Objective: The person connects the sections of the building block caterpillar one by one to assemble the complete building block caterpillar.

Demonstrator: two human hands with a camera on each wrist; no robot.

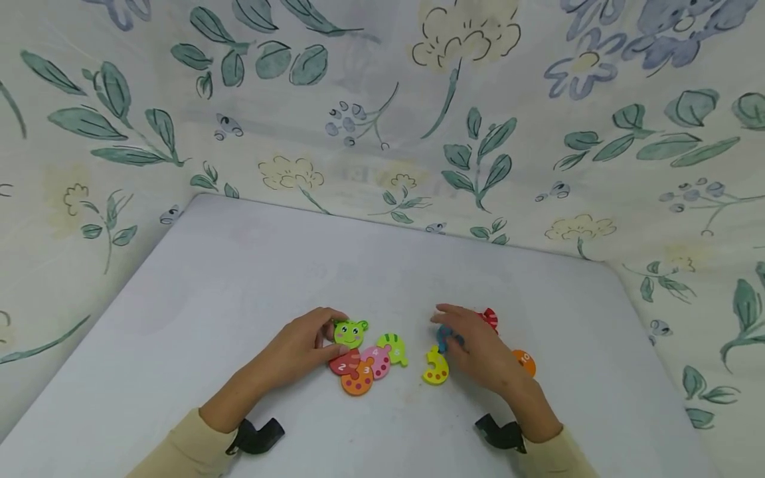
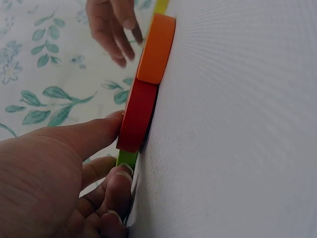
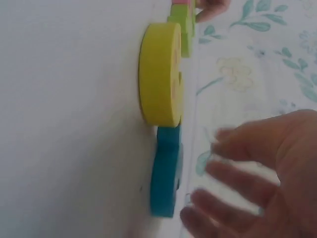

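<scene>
My left hand [image 1: 294, 350] grips the green caterpillar-head puzzle piece [image 1: 349, 335], its thumb at the red piece numbered 2 [image 1: 343, 364]. An orange piece numbered 3 [image 1: 356, 382], a pink 4 [image 1: 379, 365] and a green 5 [image 1: 391, 343] join on in a curved chain. In the right wrist view, the fingers of my right hand [image 3: 267, 173] are spread and slightly blurred beside a blue piece [image 3: 164, 183], with a gap between. From the head view, that hand partly covers the blue piece. A yellow piece [image 1: 437, 370] lies just left of it.
Past my right hand lie a red striped piece [image 1: 490, 318] and an orange piece numbered 10 [image 1: 526, 362], both partly hidden. The white tabletop [image 1: 287, 259] meets a floral cloth [image 1: 370, 93] at its back and sides. Black straps [image 1: 261, 438] sit at both wrists.
</scene>
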